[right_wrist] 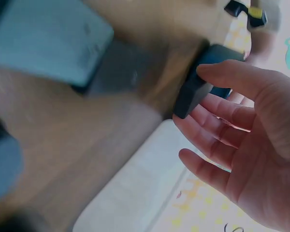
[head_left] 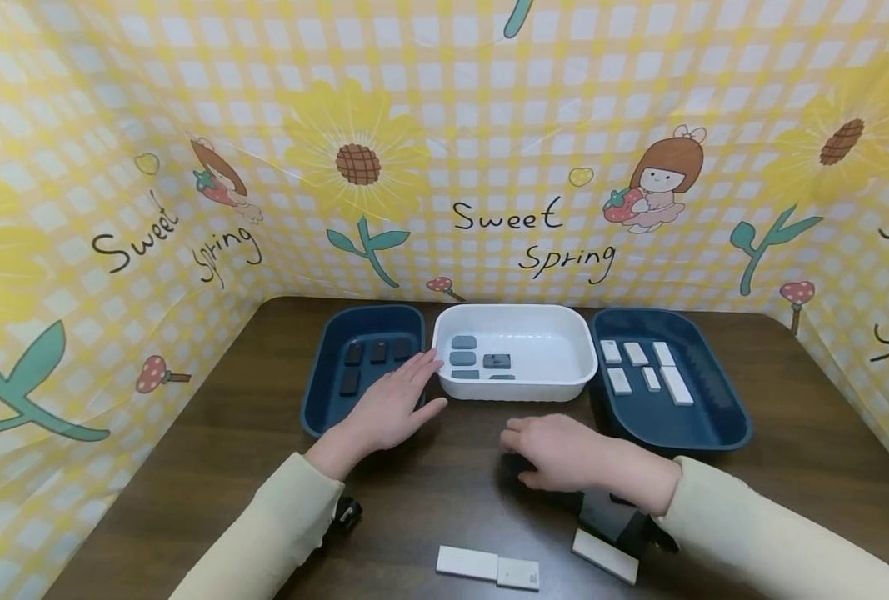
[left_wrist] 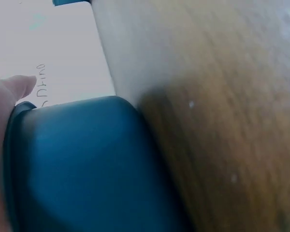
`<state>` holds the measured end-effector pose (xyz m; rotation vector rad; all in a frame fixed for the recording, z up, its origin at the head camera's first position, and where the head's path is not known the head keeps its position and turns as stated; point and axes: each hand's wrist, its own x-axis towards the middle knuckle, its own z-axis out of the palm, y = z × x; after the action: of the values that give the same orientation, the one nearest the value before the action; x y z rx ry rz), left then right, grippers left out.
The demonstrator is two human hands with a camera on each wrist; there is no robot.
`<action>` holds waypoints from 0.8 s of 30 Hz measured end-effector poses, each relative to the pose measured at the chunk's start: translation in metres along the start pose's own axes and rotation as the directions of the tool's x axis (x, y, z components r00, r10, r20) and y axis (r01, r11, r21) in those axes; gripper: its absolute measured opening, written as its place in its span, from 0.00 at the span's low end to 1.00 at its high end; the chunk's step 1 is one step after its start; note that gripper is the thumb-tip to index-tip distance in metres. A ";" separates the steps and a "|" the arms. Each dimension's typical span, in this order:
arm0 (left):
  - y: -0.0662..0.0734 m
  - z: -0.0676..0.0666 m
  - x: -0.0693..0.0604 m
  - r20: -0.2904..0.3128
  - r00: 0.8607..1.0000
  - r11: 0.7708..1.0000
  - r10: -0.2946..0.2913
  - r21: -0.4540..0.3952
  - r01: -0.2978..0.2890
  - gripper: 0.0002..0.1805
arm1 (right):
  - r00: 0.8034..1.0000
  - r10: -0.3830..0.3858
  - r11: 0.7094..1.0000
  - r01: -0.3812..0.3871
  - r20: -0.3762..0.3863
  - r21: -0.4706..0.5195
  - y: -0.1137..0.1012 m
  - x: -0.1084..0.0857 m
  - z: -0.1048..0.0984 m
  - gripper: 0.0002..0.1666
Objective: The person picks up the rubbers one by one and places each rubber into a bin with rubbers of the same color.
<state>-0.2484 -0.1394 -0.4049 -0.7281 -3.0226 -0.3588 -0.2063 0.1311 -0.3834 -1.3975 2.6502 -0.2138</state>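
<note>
My right hand (head_left: 564,454) is over the table in front of the white bin (head_left: 515,392). In the right wrist view, its thumb and fingertips pinch a dark rectangular block (right_wrist: 189,94). My left hand (head_left: 392,404) has its fingers extended over the right rim of the left blue bin (head_left: 312,412), fingertips close to the white bin. Black blocks (head_left: 349,382) lie in that blue bin, grey blocks (head_left: 496,361) in the white one. White blocks (head_left: 676,386) lie in the right blue bin (head_left: 714,429).
Two white blocks (head_left: 466,563) lie end to end near the table's front. Another white block (head_left: 604,556) lies beside a dark grey block (head_left: 607,517), partly under my right forearm. A yellow checked cloth (head_left: 489,150) hangs around the table (head_left: 399,508).
</note>
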 end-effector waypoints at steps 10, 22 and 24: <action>-0.040 -0.045 -0.029 -0.231 0.973 0.998 -0.014 0.064 0.029 0.30 | 0.990 0.092 0.995 -0.094 -0.105 -0.017 0.015 0.025 -0.018 0.15; -0.119 -0.055 -0.052 -0.126 0.908 0.917 -0.399 -0.033 0.398 0.37 | 0.974 0.163 0.986 -0.158 -0.157 0.048 0.014 0.057 -0.035 0.16; -0.124 -0.051 -0.049 -0.084 0.897 0.901 -0.433 -0.063 0.429 0.37 | 0.971 0.164 0.986 -0.155 -0.174 0.061 0.013 0.063 -0.036 0.16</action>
<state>-0.2631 -0.2801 -0.3859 -0.0225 -3.0655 -0.4483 -0.2584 0.0885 -0.3536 -1.1956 2.8651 -0.3977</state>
